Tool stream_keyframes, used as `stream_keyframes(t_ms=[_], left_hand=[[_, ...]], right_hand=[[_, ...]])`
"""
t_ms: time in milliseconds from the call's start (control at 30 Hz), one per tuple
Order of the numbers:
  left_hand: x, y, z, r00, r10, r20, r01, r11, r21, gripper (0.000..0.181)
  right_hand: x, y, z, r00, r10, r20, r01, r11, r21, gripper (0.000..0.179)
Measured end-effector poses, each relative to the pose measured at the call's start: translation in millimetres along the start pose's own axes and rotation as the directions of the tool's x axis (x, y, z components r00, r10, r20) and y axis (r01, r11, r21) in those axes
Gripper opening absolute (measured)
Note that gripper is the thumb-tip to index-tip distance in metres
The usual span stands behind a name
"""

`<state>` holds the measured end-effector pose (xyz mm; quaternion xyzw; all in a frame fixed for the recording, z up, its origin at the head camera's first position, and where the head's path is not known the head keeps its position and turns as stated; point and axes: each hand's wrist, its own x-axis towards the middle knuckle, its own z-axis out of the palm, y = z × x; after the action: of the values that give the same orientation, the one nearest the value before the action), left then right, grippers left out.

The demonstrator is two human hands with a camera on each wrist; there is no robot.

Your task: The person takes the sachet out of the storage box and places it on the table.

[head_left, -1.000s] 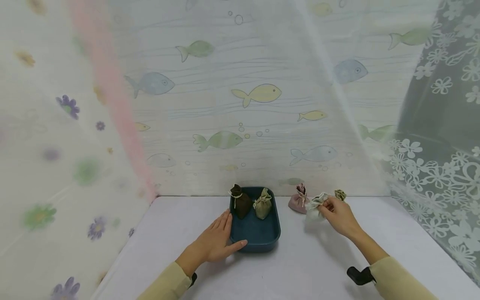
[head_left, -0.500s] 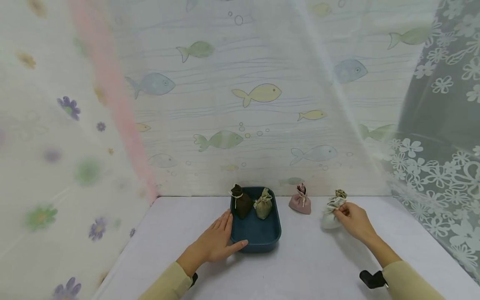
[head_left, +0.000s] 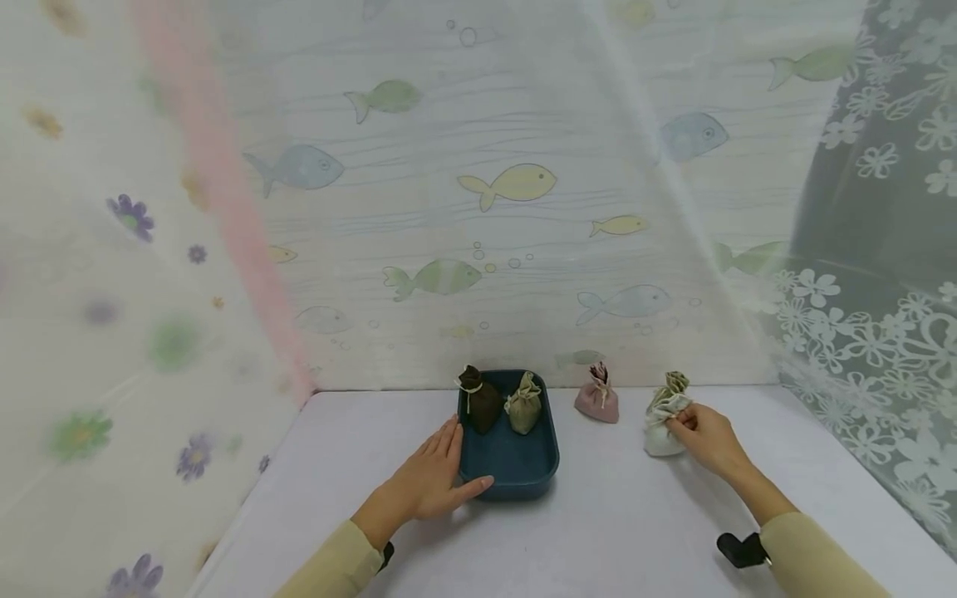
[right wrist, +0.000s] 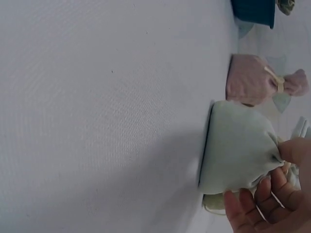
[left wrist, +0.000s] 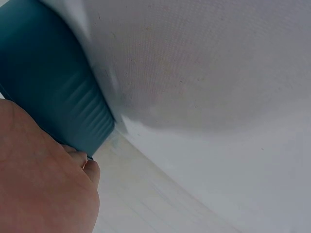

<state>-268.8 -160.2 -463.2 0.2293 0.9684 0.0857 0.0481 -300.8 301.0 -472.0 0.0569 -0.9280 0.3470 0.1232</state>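
A person in pale yellow sleeves (head_left: 818, 552) works with both hands at a white counter (head_left: 583, 531). The right hand (head_left: 706, 440) is on the right side; its grip is drawn in to a pinch, thumb and fingers closed on the gathered neck of a small white cloth bag (head_left: 661, 440). The bag is upright, and its base appears to rest on the counter. Just behind it, on the far side and partly hidden, is a green-gold bag (head_left: 675, 382). To the left, a little apart, a pink bag (head_left: 598, 405) tied with pale string sits on the counter. Left of that, near the middle, is a deep blue rectangular bin (head_left: 508, 465). In its far half stand a dark brown bag (head_left: 486, 407) on the left and an olive bag (head_left: 526, 409) on the right, both tied at the neck. The left hand (head_left: 424, 482) has its grip spread wide: straight fingers lie along the bin's left wall, and the thumb reaches over its near rim. Beyond the counter hangs a sheer white curtain (head_left: 419, 349) with fish drawings behind it.
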Motion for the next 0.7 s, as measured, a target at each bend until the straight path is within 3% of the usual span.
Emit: stream_keyframes(t_ms=[367,700], left_hand=[[0.6,-1.9,0.5,1.000,0.003,-0.003,-0.003,1.000,0.006,0.116],[3.1,-3.3,3.2,1.000,-0.010,0.008,0.009,1.000,0.022,0.116]], right_hand=[[-5.4,-1.0,-2.2,1.000,0.012,0.008,-0.012,1.000,0.004,0.027],[-14.1,-3.0,-8.2,0.997,-0.062,-0.036,0.061,0.998,-0.022,0.023]])
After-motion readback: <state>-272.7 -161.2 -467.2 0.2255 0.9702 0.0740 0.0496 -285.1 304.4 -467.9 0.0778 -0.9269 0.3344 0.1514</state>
